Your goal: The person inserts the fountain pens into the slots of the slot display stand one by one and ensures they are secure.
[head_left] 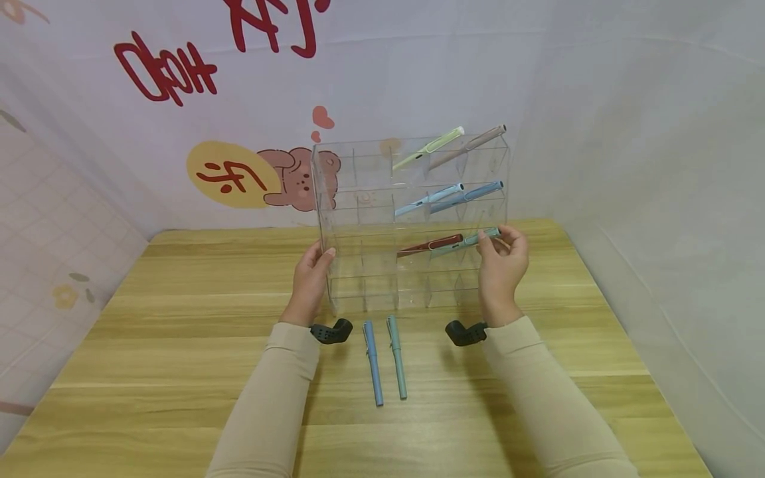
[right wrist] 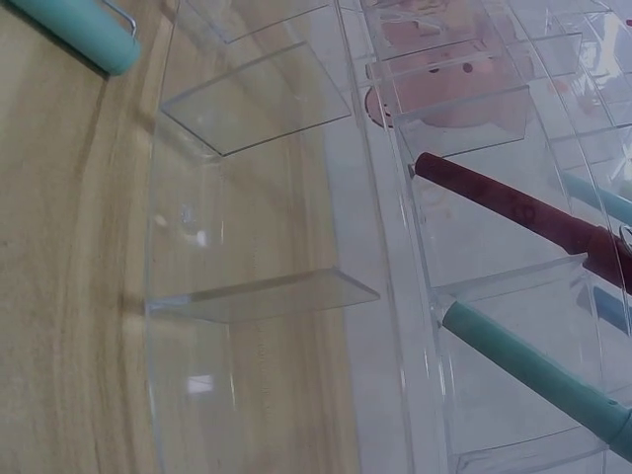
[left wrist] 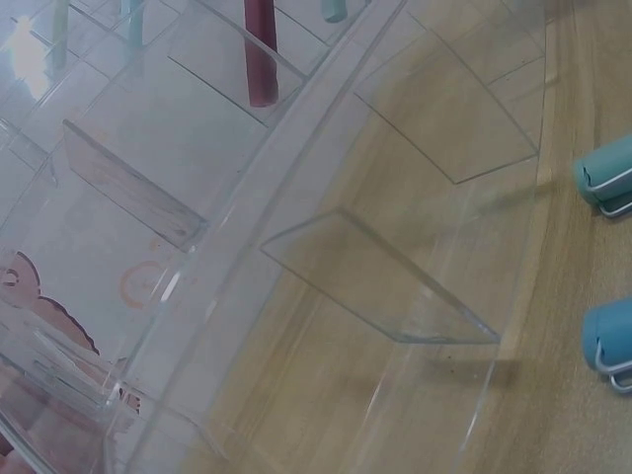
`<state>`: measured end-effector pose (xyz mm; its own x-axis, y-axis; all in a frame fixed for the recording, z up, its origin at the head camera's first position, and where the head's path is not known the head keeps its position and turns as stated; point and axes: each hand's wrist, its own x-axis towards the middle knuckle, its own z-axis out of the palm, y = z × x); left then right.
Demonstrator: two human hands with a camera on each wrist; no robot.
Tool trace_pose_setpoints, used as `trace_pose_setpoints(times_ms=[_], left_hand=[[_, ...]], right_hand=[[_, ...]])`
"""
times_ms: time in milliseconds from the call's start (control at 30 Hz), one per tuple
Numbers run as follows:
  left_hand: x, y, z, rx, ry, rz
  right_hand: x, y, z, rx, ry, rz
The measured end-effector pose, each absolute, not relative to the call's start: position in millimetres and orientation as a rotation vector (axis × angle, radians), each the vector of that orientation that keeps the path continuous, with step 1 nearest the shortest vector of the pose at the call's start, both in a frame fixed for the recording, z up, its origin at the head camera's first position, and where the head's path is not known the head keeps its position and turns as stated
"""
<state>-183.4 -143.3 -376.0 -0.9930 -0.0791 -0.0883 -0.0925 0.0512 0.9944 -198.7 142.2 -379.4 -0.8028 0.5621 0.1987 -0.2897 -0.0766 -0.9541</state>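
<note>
A clear rack [head_left: 376, 242] with rows of compartments stands upright on the table. My left hand [head_left: 309, 279] grips its left edge, thumb in front. At the right side, my right hand [head_left: 503, 272] pinches the capped end of a green pen [head_left: 466, 244] that lies slanted in the third row. Beside that pen leans a dark red pen [head_left: 427, 246], also seen in the right wrist view [right wrist: 504, 202]. Light blue [head_left: 427, 200] and blue [head_left: 469, 196] pens rest in the second row, yellow-green [head_left: 427, 149] and brown [head_left: 469, 146] pens in the top row.
On the wooden table [head_left: 209, 345], in front of the rack, a blue pen [head_left: 373, 365] and a green pen [head_left: 397, 358] lie side by side between the forearms. Behind the table hangs a white cloth [head_left: 418, 79] with a printed bear and red characters.
</note>
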Motion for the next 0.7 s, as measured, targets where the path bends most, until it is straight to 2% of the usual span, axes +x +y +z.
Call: trace_pose_setpoints(times_ms=[600, 700], left_hand=[[-183.9, -143.5, -375.0, -0.183, 2.257, 2.145], [-189.8, -146.1, -383.3, -0.184, 2.240, 2.162]], right_hand=[[-192.9, 140.8, -381.0, -0.287, -1.610, 1.935], [-191.7, 142.2, -381.2, -0.298, -1.619, 1.945]])
